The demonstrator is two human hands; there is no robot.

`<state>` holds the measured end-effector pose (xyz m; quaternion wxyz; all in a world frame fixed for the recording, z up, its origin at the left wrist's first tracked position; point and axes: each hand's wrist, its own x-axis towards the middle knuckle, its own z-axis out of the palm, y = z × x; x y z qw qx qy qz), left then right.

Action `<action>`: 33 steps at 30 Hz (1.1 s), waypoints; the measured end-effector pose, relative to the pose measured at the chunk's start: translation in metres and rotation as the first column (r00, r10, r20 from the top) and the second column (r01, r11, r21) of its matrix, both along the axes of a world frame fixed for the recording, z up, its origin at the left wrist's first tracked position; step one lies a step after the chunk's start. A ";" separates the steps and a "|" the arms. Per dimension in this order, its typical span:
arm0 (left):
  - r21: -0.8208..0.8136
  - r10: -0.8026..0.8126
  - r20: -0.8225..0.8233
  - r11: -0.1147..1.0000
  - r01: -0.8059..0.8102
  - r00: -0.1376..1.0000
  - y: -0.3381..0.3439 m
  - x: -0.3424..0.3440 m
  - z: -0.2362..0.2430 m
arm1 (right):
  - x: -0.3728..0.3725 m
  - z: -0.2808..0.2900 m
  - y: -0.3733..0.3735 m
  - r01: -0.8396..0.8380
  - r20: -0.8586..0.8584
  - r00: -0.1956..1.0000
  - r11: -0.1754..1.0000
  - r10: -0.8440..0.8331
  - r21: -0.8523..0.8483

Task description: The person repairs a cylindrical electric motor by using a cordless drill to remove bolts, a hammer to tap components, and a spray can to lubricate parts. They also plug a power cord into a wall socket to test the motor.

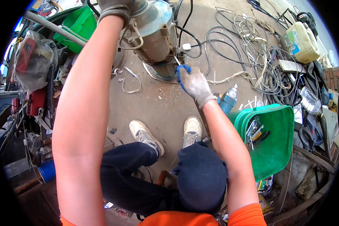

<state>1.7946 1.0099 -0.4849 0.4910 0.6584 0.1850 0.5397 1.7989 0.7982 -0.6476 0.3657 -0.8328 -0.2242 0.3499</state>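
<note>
A worn grey-blue metal machine (158,35), like a pump or motor with a rounded body, stands upright on the floor ahead of me. My left hand (116,6), in a grey glove, is at its upper left side; the picture's top edge cuts off the fingers. Low on the machine's right side is my right hand (192,83), in a grey glove with blue fingers. Those fingers are closed around a slim metal tool (177,60), whose thin shaft points up toward the casing. The glove hides its handle, so its exact kind does not show.
Right of my forearm sits a green bucket (273,147) with hand tools inside, beside a blue power drill (228,98). Tangled cables (248,49) spread across the floor at right, near a pale jerrycan (301,42). Scrap and a green basin (77,28) crowd the left.
</note>
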 end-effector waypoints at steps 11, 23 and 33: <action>-0.018 -0.013 0.033 1.000 0.013 0.999 -0.004 0.005 -0.002 | 0.021 0.021 0.010 -0.139 0.289 0.937 0.967 0.199 -0.214; -0.052 -0.022 -0.003 0.998 0.022 1.000 -0.005 0.001 0.003 | 0.032 0.038 0.025 -0.447 0.667 0.373 0.755 0.645 -0.481; 0.172 0.144 -0.092 0.977 -0.127 0.985 0.002 0.004 -0.008 | 0.033 0.035 0.014 -0.390 0.367 0.764 0.834 0.530 -0.391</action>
